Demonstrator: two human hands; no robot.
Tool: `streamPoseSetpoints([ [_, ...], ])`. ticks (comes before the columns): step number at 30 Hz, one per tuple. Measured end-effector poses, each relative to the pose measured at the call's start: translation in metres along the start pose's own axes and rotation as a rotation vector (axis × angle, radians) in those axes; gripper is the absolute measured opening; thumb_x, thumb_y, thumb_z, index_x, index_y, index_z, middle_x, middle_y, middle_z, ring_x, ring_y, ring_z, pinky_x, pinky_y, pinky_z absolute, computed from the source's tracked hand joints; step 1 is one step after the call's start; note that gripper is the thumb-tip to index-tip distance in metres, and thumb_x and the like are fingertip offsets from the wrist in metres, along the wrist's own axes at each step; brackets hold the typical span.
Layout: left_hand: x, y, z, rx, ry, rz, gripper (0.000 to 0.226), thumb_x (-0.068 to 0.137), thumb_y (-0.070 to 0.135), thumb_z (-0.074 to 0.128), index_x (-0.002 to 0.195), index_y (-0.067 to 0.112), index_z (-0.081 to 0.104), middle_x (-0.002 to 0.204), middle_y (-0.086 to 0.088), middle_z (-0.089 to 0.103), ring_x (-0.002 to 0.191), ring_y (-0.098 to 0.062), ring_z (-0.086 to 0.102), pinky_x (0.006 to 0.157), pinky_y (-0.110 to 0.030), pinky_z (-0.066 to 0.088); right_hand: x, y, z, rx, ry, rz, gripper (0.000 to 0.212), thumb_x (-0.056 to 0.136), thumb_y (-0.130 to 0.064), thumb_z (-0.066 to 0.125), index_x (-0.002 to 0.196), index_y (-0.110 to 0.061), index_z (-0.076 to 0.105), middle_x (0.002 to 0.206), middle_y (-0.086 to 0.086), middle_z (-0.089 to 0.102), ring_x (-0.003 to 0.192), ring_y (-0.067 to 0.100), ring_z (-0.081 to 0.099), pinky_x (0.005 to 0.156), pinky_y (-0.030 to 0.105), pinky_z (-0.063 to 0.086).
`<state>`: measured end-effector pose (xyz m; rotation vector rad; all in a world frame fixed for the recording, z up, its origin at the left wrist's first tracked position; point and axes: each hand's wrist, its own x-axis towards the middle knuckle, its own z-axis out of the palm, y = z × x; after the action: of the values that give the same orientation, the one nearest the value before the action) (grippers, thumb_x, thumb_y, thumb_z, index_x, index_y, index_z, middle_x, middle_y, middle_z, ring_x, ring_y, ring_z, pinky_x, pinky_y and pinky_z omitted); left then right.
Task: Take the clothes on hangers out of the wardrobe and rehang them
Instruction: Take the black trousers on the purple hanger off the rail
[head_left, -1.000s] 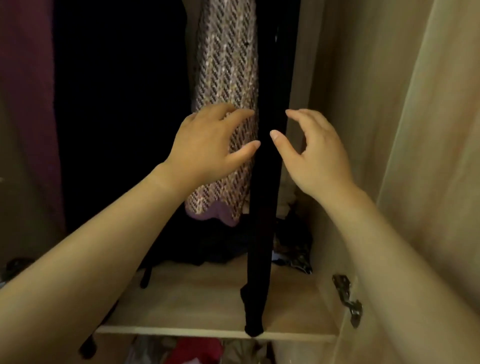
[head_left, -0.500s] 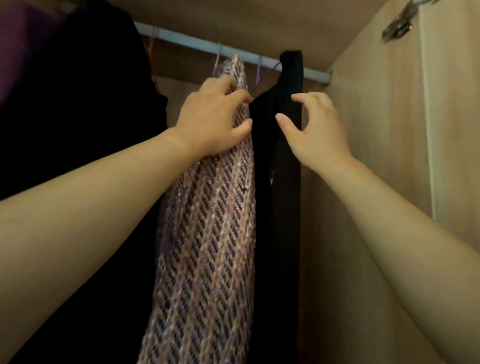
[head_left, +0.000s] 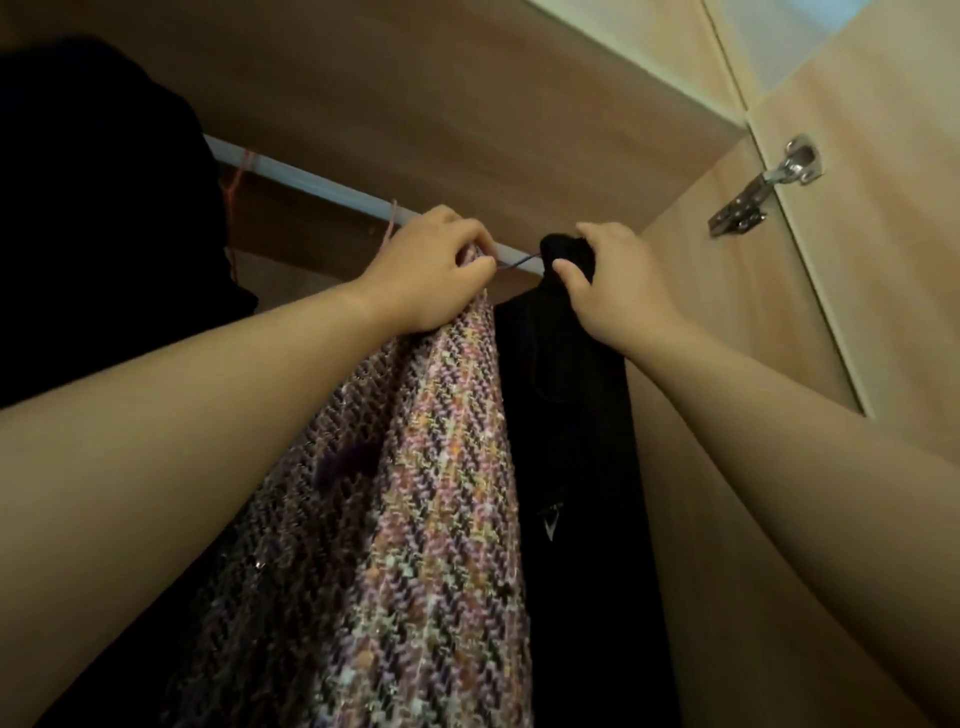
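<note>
The colours you are looking at
Your woven tweed garment (head_left: 441, 493) mixes pink, purple, orange, white and black flecks in diagonal rows; the plain black hanging garment (head_left: 582, 441) beside it bears a small pale triangle; light beige wood-grain wardrobe panels (head_left: 415, 93), a whitish metal rail (head_left: 311, 179), a silver door hinge (head_left: 792, 167)

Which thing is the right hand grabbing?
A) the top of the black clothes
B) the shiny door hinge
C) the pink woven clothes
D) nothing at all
A: the right hand curls round the top of the black garment, while the left hand grips the pink woven garment.
</note>
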<state>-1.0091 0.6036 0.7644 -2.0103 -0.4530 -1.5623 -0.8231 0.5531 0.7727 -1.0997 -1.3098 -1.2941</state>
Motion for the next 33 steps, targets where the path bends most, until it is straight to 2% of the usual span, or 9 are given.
streamPoseSetpoints([
  [5,0.003,-0.015,0.026,-0.120,-0.056,-0.022,0.028,0.094,0.042,0.046,0.117,0.028,0.054,0.124,0.000,0.047,0.119,-0.018,0.042,0.100,-0.034,0.034,0.002,0.036,0.009,-0.006,0.002,0.043,0.032,0.094,-0.029,0.050,0.118,-0.008,0.055,0.118,0.011,0.056,0.108,0.026,0.051,0.083,0.029,0.037],
  [8,0.005,-0.022,0.033,-0.085,-0.081,-0.011,0.027,0.090,0.049,0.048,0.110,0.032,0.052,0.118,0.002,0.048,0.116,-0.017,0.042,0.101,-0.037,0.034,0.021,0.044,0.014,-0.086,-0.075,0.092,0.028,0.092,-0.034,0.053,0.106,-0.009,0.055,0.106,0.010,0.059,0.093,0.025,0.053,0.069,0.030,0.037],
  [12,-0.003,-0.033,0.043,-0.013,-0.027,0.053,0.039,0.078,0.064,0.037,0.104,0.036,0.047,0.108,0.010,0.046,0.108,-0.010,0.041,0.096,-0.033,0.036,0.041,0.042,0.028,-0.226,-0.173,0.006,0.033,0.092,-0.034,0.052,0.109,-0.006,0.054,0.109,0.015,0.059,0.098,0.032,0.055,0.072,0.035,0.043],
  [15,-0.012,-0.041,0.043,0.003,0.010,0.070,0.042,0.075,0.065,0.031,0.103,0.038,0.047,0.107,0.013,0.045,0.108,-0.008,0.040,0.094,-0.030,0.034,0.045,0.041,0.037,-0.278,-0.199,0.005,0.032,0.093,-0.036,0.051,0.104,-0.008,0.060,0.104,0.013,0.062,0.094,0.031,0.057,0.068,0.034,0.042],
  [22,-0.016,-0.047,0.054,-0.006,-0.018,0.085,0.055,0.080,0.068,0.022,0.107,0.032,0.053,0.107,0.011,0.047,0.109,-0.010,0.039,0.092,-0.030,0.035,0.041,0.038,0.054,-0.111,-0.181,0.077,0.019,0.088,-0.030,0.060,0.091,-0.011,0.064,0.096,0.011,0.066,0.094,0.030,0.059,0.068,0.027,0.038],
  [28,-0.019,-0.053,0.058,-0.057,0.032,0.065,0.046,0.080,0.066,0.025,0.104,0.038,0.053,0.106,0.018,0.045,0.111,-0.006,0.038,0.093,-0.039,0.041,0.037,0.044,0.065,0.077,-0.102,0.143,0.013,0.085,-0.023,0.065,0.095,-0.017,0.070,0.099,0.004,0.069,0.098,0.022,0.060,0.078,0.027,0.046],
  [33,-0.021,-0.056,0.057,-0.120,0.052,0.070,0.043,0.078,0.065,0.029,0.101,0.039,0.054,0.106,0.020,0.046,0.112,-0.003,0.039,0.096,-0.036,0.039,0.035,0.039,0.056,0.095,-0.064,0.143,0.022,0.082,-0.023,0.070,0.103,-0.016,0.071,0.106,0.002,0.068,0.102,0.017,0.060,0.079,0.021,0.040],
])
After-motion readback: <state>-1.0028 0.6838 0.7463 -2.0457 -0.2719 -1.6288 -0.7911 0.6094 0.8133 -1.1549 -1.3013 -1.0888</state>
